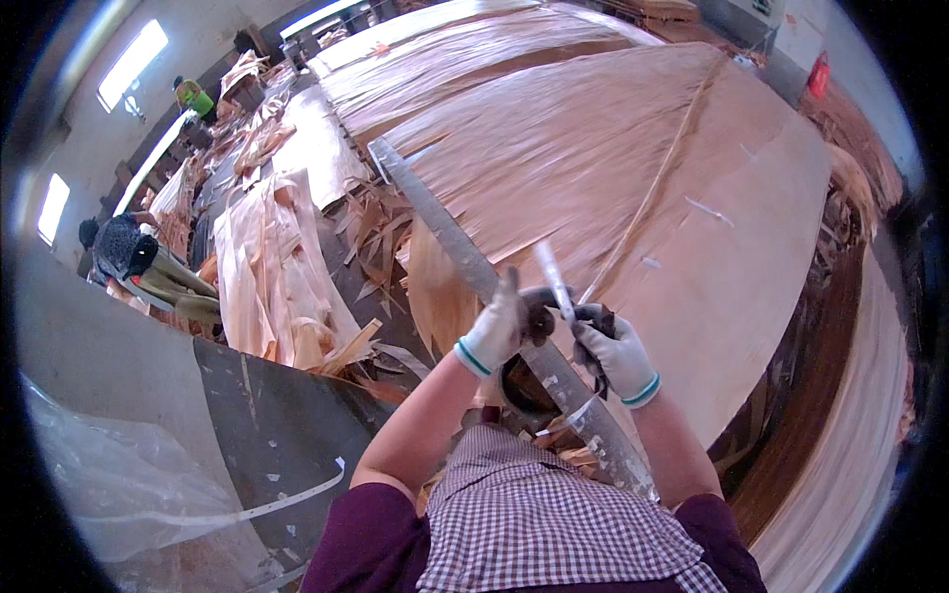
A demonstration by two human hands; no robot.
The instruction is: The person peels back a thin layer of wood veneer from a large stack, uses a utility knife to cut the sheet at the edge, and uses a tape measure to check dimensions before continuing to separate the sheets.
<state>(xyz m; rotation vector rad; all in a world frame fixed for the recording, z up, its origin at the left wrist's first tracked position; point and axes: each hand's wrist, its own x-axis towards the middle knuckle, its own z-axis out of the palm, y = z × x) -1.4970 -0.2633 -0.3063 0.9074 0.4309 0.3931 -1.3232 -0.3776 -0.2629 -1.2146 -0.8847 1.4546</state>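
Both my hands wear white knit gloves with dark palms and teal cuffs. My right hand (pixel 615 358) is closed, with a narrow whitish strip (pixel 554 277) rising from its fingers; blur hides whether it is tape or a blade. Close beside it, my left hand (pixel 499 324) has a finger pointing upward, while the rest blends into dark shapes between the hands. Under them, a large pale wood veneer sheet (pixel 751 296) lies along a grey metal bar (pixel 435 217). A dark, rounded object (pixel 529 387) sits below my hands, partly hidden by the bar.
Small white strips (pixel 709 211) lie on the veneer. Torn veneer pieces (pixel 277 267) are heaped on the left. One person (pixel 138 257) bends over there, and another (pixel 193 97) is farther back. Clear plastic film (pixel 129 494) hangs at lower left. A red extinguisher-shaped object (pixel 819 75) stands far right.
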